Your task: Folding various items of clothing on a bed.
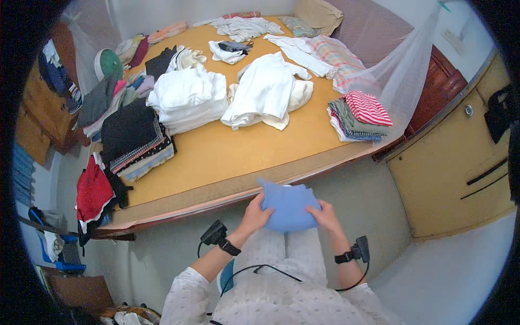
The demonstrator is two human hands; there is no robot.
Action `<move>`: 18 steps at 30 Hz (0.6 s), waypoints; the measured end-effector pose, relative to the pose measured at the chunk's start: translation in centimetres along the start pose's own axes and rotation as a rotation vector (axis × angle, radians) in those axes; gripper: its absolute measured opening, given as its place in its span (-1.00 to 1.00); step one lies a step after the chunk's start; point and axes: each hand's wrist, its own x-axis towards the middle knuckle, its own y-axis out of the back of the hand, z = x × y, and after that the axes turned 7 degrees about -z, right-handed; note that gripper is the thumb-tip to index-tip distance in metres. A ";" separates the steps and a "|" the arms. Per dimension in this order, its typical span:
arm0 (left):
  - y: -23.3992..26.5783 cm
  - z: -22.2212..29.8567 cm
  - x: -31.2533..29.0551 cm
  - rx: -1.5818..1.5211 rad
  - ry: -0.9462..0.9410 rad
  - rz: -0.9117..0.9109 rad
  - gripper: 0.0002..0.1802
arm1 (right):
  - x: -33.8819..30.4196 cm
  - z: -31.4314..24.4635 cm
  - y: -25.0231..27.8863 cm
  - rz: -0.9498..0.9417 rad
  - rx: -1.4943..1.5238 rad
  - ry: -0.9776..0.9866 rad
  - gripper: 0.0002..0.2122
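Observation:
A folded blue cloth (287,208) is held up in front of me over my lap, near the bed's front edge. My left hand (257,213) grips its left side, thumb in front and fingers behind. On the opposite side, my right hand (326,216) pinches the cloth's right edge. One corner of the cloth sticks up at its upper left. What garment it is I cannot tell. Both wrists wear black straps with small black devices and cables.
The bed (216,162) carries a white folded stack (189,100), loose white clothes (265,92), a dark stack (132,138), and a small pile topped by a red-striped cloth (368,108). A red garment (93,189) hangs over the left corner. A yellowish door (449,151) stands at right.

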 end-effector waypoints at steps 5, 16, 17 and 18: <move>-0.1 6.9 5.5 -0.147 -0.149 -0.073 -0.36 | 2.6 -4.8 6.1 0.123 0.003 0.105 -0.63; -5.8 16.8 26.3 -0.311 -0.265 -0.141 -0.35 | 16.3 -9.3 22.0 0.308 -0.026 0.370 -0.57; -6.5 18.0 28.0 -0.331 -0.287 -0.128 -0.35 | 17.9 -9.0 23.7 0.319 -0.018 0.356 -0.57; -7.7 18.7 30.0 -0.302 -0.298 -0.092 -0.35 | 19.4 -8.6 25.4 0.400 -0.064 0.400 -0.57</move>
